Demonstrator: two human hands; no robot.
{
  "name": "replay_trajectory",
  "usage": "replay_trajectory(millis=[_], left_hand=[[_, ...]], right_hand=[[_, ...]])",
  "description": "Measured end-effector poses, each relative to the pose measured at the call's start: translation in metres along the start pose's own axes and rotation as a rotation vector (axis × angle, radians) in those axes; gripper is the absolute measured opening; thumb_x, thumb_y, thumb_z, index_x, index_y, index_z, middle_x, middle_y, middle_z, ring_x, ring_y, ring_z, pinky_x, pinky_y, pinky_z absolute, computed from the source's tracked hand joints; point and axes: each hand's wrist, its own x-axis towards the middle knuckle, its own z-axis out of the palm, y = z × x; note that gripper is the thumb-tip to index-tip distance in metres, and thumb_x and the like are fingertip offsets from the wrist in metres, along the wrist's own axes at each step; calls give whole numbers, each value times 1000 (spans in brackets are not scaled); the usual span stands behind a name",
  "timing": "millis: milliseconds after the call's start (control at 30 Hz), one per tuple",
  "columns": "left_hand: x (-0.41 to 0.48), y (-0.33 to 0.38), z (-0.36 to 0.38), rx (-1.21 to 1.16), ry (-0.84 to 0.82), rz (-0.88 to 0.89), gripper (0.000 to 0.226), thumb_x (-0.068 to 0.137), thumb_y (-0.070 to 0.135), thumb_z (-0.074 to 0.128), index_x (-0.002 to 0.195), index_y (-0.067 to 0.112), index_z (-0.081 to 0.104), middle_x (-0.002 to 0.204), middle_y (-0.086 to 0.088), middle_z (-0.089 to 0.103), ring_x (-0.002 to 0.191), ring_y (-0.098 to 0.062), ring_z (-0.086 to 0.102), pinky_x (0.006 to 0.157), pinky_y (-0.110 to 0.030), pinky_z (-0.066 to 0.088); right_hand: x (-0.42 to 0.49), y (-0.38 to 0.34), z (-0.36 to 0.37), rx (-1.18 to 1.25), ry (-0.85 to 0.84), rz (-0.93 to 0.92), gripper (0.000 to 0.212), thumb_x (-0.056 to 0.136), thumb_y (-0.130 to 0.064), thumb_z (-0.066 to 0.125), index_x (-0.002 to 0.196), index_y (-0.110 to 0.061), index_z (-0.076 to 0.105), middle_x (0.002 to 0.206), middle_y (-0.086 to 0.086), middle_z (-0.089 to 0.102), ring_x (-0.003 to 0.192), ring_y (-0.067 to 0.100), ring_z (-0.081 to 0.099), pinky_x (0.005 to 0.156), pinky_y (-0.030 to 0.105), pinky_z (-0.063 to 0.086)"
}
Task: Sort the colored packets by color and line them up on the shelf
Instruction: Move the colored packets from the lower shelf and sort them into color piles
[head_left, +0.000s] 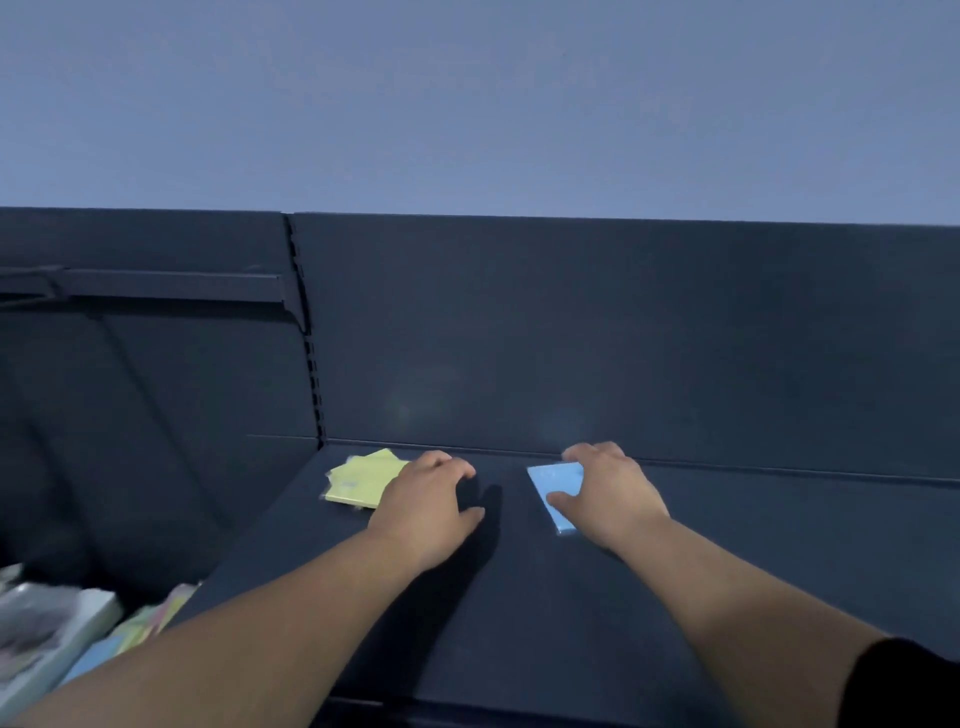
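On the shelf (519, 597), the right hand (608, 493) grips the blue packet (558, 480), thumb on its face, fingers curled over its 12 o'clock edge. The left hand (426, 504) arches over the yellow packets (358, 480) at its 10 o'clock; grip cannot be determined.

No text, label or number is legible — the yellow packets (358, 483) and the blue packet (558, 486) are too blurred.
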Motion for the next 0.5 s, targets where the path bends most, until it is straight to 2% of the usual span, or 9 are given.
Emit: replay_trajectory(millis=[133, 267, 367, 500], left_hand=[[-10, -15, -10, 58, 35, -55, 52, 89, 49, 56, 137, 29, 45, 140, 9, 41, 129, -13, 39, 109, -28, 30], [-22, -39, -24, 143, 69, -130, 57, 92, 54, 47, 143, 31, 37, 150, 7, 32, 139, -16, 28, 115, -33, 16], [-30, -63, -37, 191, 76, -199, 59, 95, 54, 38, 148, 31, 27, 157, 3, 20, 145, -17, 13, 119, -40, 3], [-39, -90, -54, 208, 93, -250, 61, 96, 56, 33, 150, 30, 21, 159, 3, 15, 147, -17, 7, 119, -43, -2]], right_hand=[[-5, -26, 9, -51, -40, -160, 63, 90, -55, 53, 146, -32, 35, 152, -5, 31, 138, 17, 32, 110, 34, 32], [-8, -61, 21, -109, -45, -256, 70, 91, -63, 45, 150, -32, 26, 160, -2, 20, 146, 18, 19, 119, 36, 19], [-11, -91, 32, -166, -48, -305, 71, 92, -65, 37, 153, -33, 17, 162, 0, 10, 149, 20, 8, 121, 42, 11], [-14, -127, 45, -174, -44, -343, 71, 92, -65, 36, 153, -34, 15, 163, 2, 8, 150, 21, 5, 121, 45, 10]])
